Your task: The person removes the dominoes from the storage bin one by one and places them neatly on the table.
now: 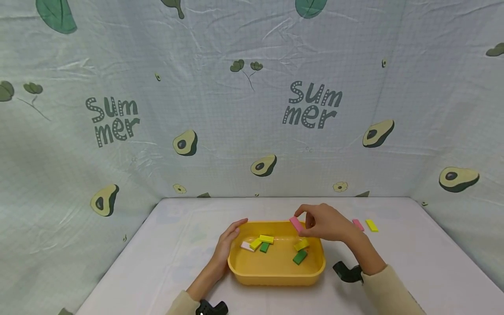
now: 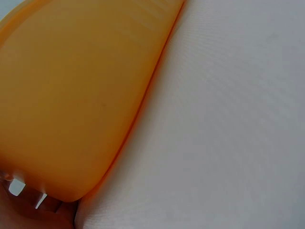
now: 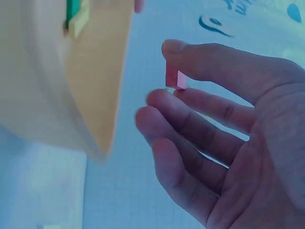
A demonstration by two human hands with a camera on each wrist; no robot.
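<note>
Right hand, lower centre of frame, pinches a pink block between thumb and fingertips above the yellow tray's far right rim; left hand, fingers straight, rests on its left wall. Yellow, green and white blocks lie inside, on the counter.

Right hand seen palm-on, pinching a small pink block between thumb and fingertips. Held in the air, just beside the outer wall of a yellow tub. Green and yellow blocks visible inside the tub. Pale gridded cloth behind.
</note>
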